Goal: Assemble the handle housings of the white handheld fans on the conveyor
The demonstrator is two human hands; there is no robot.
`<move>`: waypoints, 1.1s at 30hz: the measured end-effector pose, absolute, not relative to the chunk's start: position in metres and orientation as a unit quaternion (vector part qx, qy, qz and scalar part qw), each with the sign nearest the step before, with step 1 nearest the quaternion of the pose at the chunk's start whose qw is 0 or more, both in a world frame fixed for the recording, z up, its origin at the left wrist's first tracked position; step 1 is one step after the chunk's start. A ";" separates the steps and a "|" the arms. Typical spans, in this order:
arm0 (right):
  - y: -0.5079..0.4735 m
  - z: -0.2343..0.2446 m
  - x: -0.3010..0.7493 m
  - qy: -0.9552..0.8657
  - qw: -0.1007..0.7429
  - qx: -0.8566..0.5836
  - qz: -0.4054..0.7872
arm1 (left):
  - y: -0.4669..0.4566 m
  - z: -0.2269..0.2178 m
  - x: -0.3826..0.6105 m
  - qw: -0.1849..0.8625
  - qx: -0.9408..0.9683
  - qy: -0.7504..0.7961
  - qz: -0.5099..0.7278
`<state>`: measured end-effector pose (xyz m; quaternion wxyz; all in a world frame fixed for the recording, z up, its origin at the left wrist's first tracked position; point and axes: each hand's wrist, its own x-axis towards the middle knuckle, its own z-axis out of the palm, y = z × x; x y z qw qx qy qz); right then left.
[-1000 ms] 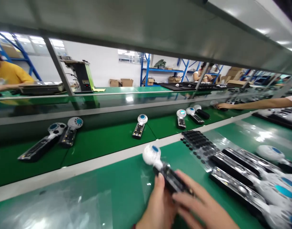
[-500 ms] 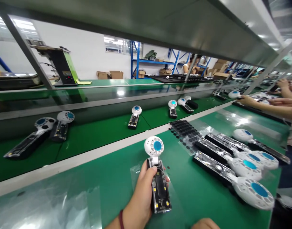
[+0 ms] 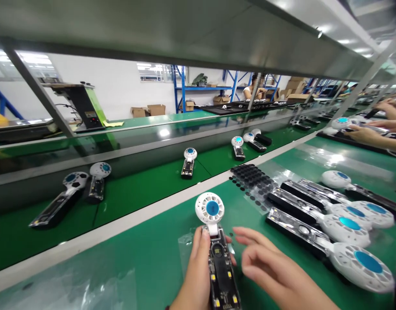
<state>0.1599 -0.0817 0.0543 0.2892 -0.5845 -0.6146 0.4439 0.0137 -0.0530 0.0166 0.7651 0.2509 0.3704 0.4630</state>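
My left hand [image 3: 195, 275] grips a handheld fan [image 3: 217, 254] by its black open handle; the circuit board faces up and the white round head with a blue centre points away from me. My right hand [image 3: 275, 271] hovers just to the right of the handle, fingers spread and slightly blurred, holding nothing. A sheet of small black round pads [image 3: 254, 178] lies on the green table beyond my right hand.
Several more fans [image 3: 330, 219] lie in a row at the right. Other fans [image 3: 188, 162] ride the green conveyor belt [image 3: 136, 189] behind a white strip. A co-worker's hands [image 3: 366, 133] work at the far right. A metal shelf hangs overhead.
My right hand has come up from the bottom edge to beside the fan handle. The fan in my left hand has tipped a little nearer to me.
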 end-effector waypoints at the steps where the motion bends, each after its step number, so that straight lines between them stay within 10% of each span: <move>1: -0.071 0.059 0.153 -0.615 0.285 -0.581 0.451 | -0.053 0.017 0.015 0.757 0.243 0.367 0.482; 33: -0.061 0.050 0.127 -0.669 0.273 -0.578 0.378 | -0.051 -0.003 0.018 0.727 0.234 0.384 0.519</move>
